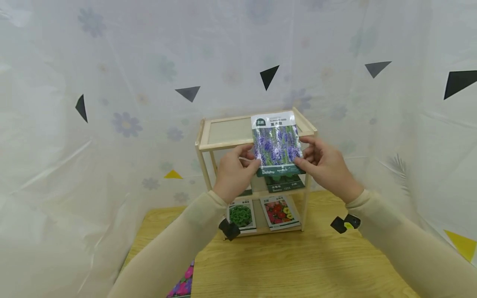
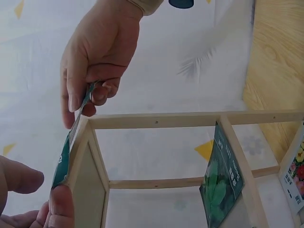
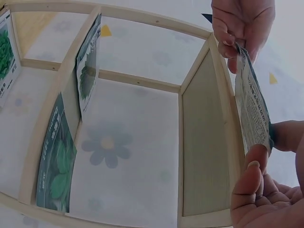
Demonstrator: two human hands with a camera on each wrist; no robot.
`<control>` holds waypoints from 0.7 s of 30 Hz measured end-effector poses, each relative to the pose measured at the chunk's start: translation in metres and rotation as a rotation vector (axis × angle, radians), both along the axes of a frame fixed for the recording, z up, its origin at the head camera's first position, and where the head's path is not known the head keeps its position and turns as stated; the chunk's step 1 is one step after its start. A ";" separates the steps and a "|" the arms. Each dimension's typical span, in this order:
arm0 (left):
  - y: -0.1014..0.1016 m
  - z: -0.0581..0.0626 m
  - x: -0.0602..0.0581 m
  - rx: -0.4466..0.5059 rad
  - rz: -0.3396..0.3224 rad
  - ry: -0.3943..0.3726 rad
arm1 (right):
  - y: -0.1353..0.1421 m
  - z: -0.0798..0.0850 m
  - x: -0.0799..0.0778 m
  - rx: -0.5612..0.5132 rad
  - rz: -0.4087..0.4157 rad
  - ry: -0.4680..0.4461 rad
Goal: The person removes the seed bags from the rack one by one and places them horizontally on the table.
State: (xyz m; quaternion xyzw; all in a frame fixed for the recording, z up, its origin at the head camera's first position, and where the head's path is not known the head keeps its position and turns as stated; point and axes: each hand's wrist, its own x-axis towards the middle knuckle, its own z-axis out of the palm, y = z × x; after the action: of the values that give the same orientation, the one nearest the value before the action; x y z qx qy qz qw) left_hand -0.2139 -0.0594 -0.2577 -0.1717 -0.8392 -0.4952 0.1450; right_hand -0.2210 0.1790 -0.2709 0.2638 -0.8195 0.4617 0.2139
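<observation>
A flower seed packet (image 1: pixel 276 142) with purple blooms, a white top and a green lower band is held up over the front of a small wooden rack (image 1: pixel 229 145). My left hand (image 1: pixel 234 169) holds its lower left edge, thumb at the front. From the other side my right hand (image 1: pixel 326 165) pinches the lower right edge. Seen edge-on in the right wrist view, the packet (image 3: pixel 251 102) shows its printed back. The left wrist view shows a gap between my left thumb (image 2: pixel 21 175) and the packet (image 2: pixel 64 159).
On the rack's middle level lies a dark green packet (image 1: pixel 285 184), with another partly hidden behind my left hand. Below are a leafy green packet (image 1: pixel 241 216) and a red-and-yellow flower packet (image 1: pixel 280 213). A pink flower packet (image 1: pixel 182 285) shows beside the wooden table (image 1: pixel 298 265).
</observation>
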 end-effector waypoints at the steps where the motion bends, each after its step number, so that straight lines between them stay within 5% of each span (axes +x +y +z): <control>1: 0.000 0.000 0.000 0.016 -0.002 -0.019 | -0.002 0.001 0.003 -0.001 0.001 -0.011; 15: -0.005 -0.014 -0.001 0.114 -0.067 -0.093 | -0.009 -0.003 0.016 -0.083 0.068 -0.149; 21: -0.009 -0.020 0.003 0.149 -0.108 -0.108 | -0.002 -0.021 0.002 -0.145 0.107 -0.188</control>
State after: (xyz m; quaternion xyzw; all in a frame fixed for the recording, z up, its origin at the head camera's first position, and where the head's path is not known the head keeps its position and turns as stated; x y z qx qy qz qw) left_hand -0.2107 -0.0684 -0.2775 -0.1784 -0.7961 -0.5720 0.0851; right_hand -0.2195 0.1773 -0.2919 0.2464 -0.7853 0.5530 0.1296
